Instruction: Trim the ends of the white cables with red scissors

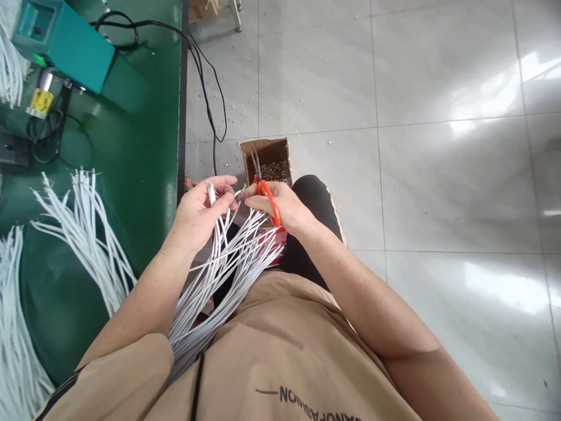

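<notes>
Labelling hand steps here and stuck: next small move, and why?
Probably straighten the cable tip with the right hand before turning the scissors to it. That hand is right at the tip, which looks curved with some green showing, while the scissors point away, over the cardboard box; the left hand holds a bunch of white cables.

Reading "FASHION" in dark capitals (312,404) on the tan garment (258,336), showing upside down below the right hand (281,204), ending in a dash (266,392) and starting with letters (352,417) partly cut by the view's lower edge.
</notes>
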A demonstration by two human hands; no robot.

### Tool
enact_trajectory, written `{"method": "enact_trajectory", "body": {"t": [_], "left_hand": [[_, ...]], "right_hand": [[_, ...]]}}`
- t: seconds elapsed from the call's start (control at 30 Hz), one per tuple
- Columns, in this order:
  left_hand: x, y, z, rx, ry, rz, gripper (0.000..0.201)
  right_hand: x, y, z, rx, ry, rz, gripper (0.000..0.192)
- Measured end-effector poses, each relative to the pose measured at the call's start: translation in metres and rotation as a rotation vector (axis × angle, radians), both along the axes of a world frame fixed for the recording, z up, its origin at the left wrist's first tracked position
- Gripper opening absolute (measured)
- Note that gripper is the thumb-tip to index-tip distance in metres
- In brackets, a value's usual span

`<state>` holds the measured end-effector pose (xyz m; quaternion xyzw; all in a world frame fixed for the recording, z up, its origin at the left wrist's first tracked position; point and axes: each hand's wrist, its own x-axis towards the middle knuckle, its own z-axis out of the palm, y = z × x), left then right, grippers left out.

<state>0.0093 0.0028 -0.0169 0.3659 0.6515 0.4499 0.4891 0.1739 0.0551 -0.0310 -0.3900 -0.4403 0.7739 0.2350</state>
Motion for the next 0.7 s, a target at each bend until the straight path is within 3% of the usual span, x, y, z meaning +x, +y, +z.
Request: {"method": "enact_trajectory", "body": {"t": [0.1, 0.37, 0.47, 0.57, 0.7], "left_hand": [[0.000, 0.001, 0.002, -0.008, -0.051, 0.016, 0.029], [0.004, 0.003, 0.004, -0.072, -0.219, 0.030, 0.035], [-0.001, 0.002, 0.008, -0.142, -0.174, -0.022, 0.037], [-0.011, 0.001, 0.011, -0.233, -0.092, -0.180, 0.041], [-0.026, 0.000, 0.008, -0.262, 0.182, -0.301, 0.050]], "right_hand": [[-0.001, 0.000, -0.007, -0.063, 0.168, -0.113, 0.015], [-0.015, -0.010, -0.011, -0.070, 0.343, -0.175, 0.028], [-0.016, -0.012, -0.019, -0.061, 0.269, -0.253, 0.030], [-0.014, -0.013, -0.027, -0.037, 0.078, -0.302, 0.028], [-0.013, -0.012, -0.022, 0.258, -0.230, -0.451, 0.018]]}}
